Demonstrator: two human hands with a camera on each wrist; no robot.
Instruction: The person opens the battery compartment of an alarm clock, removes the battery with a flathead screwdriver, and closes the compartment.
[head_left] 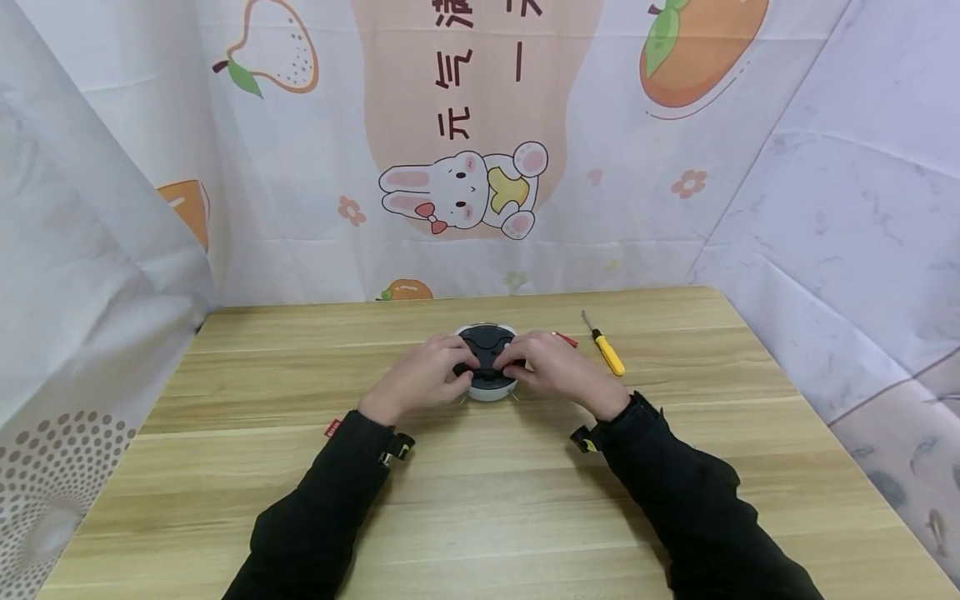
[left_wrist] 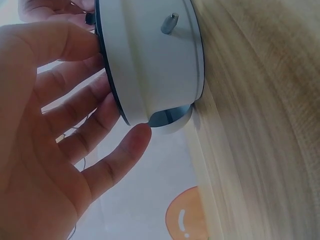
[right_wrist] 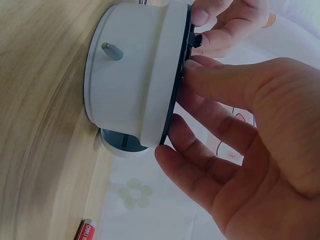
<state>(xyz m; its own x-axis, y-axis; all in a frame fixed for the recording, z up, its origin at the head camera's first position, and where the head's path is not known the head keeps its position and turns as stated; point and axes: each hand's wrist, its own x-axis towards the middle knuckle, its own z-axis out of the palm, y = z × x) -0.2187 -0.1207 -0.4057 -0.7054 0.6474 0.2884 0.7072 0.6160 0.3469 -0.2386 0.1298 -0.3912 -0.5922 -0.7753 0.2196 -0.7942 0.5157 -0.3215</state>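
Observation:
A round white alarm clock [head_left: 487,337] lies face down on the table, its black back upward. Two short metal feet stick out on the near side; one foot [left_wrist: 170,23] shows in the left wrist view. At the far side a rounded bell [right_wrist: 125,142] is partly visible. My left hand [head_left: 426,375] holds the clock from the left, thumb and curved fingers at the black back. From the right, my right hand [head_left: 555,365] grips the back's edge likewise. A small black part [right_wrist: 196,40] stands up between the hands; what it is, I cannot tell.
A yellow-handled screwdriver [head_left: 610,354] lies right of the clock. Beside it is a red battery [head_left: 567,340], partly hidden by the right hand; its deli label shows in the right wrist view. Printed cloth [head_left: 300,208] hangs behind the wooden table [head_left: 480,508].

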